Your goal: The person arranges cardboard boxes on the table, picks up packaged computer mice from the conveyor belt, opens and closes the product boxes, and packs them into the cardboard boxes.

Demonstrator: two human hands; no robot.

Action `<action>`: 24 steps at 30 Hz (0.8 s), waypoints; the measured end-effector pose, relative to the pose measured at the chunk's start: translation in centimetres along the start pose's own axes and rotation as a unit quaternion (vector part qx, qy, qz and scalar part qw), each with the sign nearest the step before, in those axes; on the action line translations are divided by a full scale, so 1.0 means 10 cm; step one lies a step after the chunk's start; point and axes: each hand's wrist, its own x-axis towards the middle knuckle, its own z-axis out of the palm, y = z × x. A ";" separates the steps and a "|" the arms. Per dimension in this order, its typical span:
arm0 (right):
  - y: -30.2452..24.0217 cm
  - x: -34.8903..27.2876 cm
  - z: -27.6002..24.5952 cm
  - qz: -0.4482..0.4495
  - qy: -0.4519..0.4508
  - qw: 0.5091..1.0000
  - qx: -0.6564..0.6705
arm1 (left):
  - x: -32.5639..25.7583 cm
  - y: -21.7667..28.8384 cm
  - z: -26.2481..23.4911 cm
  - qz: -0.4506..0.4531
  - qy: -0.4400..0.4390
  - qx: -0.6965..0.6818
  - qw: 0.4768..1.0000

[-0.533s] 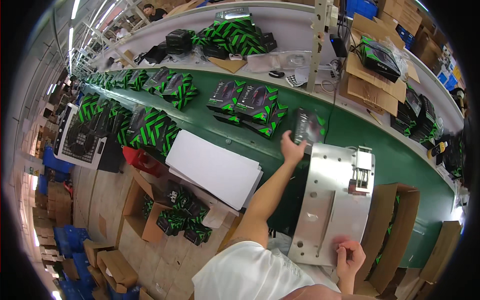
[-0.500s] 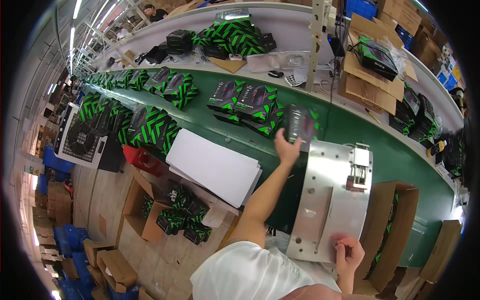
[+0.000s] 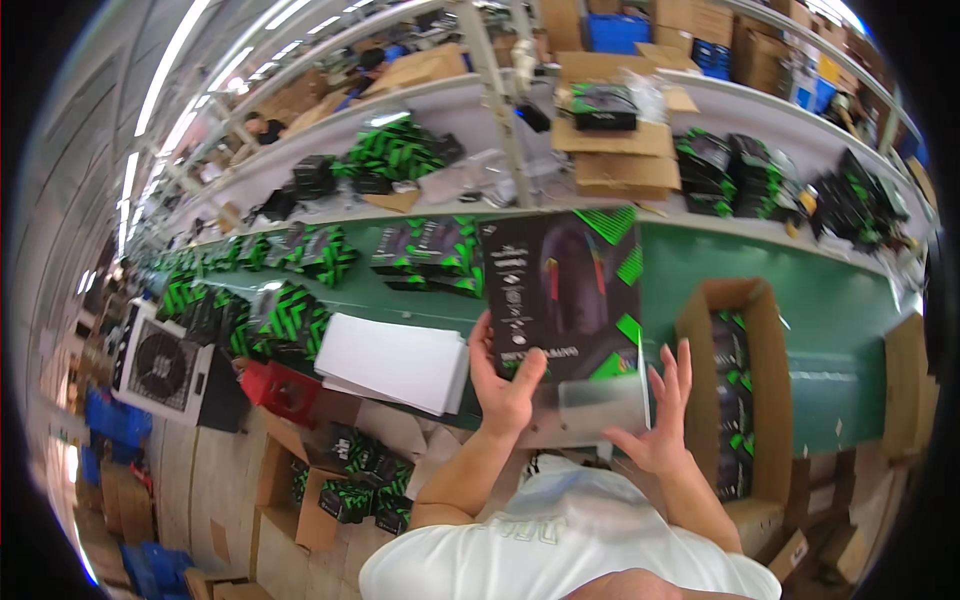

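A: Where is the held box (image 3: pixel 565 290)?
B: Raised in front of the person's torso, toward the near side of the green table (image 3: pixel 815 335). It is black with green corner patterns, its printed front turned to the camera. Its lower part overlaps a metal plate (image 3: pixel 560 428) in this view; whether the two touch, I cannot tell.

A: Condition of the left hand (image 3: pixel 505 395)?
B: Grip closed on the box at the lower left corner. The thumb lies across the front face; the other fingers run along the left edge and partly behind it.

A: And the right hand (image 3: pixel 662 425)?
B: Grip open, fingers spread and pointing upward, thumb out to the left. It stands just beside the box's lower right edge. Contact cannot be confirmed.

A: Record the surroundings.
B: Right of that hand, an open tall carton (image 3: pixel 778 400) contains a column of black-and-green boxes (image 3: pixel 733 400). Left of the left hand, a stack of white sheets (image 3: pixel 392 365) lies at the table's near edge, with a red bin (image 3: pixel 280 390) beyond its left end.

A: Further stock?
B: Similar packages (image 3: pixel 428 255) sit on the table, left of the held box. On the shelf behind, a cardboard carton (image 3: pixel 625 172) carries another black-and-green package (image 3: pixel 603 107) on top.
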 end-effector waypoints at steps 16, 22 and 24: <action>0.41 -0.06 -0.48 0.057 -0.092 0.992 -0.059 | -0.44 -0.13 0.14 0.160 -0.369 0.516 0.757; 0.59 0.19 -0.54 0.119 -0.096 0.988 0.025 | -0.32 -0.27 0.30 0.206 -0.333 0.566 0.725; 0.57 0.02 -0.72 0.195 -0.057 0.964 0.173 | -0.49 -0.14 0.24 0.234 -0.385 0.541 0.710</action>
